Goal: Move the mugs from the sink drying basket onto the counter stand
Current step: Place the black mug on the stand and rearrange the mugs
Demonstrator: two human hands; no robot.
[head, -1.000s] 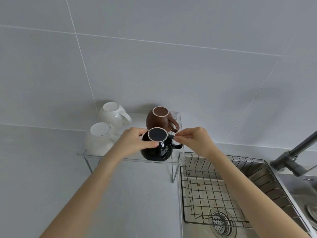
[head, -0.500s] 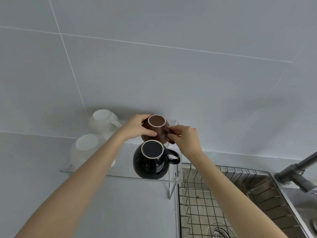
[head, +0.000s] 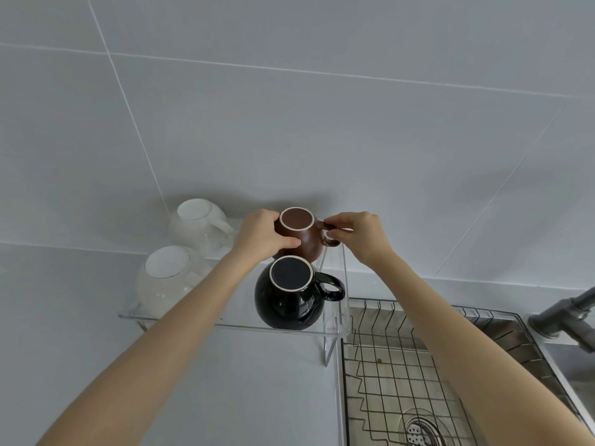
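Note:
Four mugs stand upside down on the clear counter stand [head: 231, 325]. The brown mug [head: 301, 235] is at the back right. My left hand [head: 262, 236] cups its left side, and my right hand [head: 357, 236] pinches its handle. In front of it sits the black mug [head: 288, 292], handle to the right, with no hand on it. Two white mugs [head: 201, 225] [head: 167, 278] fill the left half of the stand. The wire drying basket [head: 405, 375] in the sink at lower right holds no mug that I can see.
A dark grey faucet [head: 566, 313] rises at the right edge beside the sink. The sink drain [head: 418, 432] shows through the basket. A grey tiled wall stands behind the stand, and grey counter [head: 80, 349] lies to the left and in front.
Both hands left the black mug at the front right and moved back to the brown mug, left hand on its body, right hand on its handle. The view shifted slightly.

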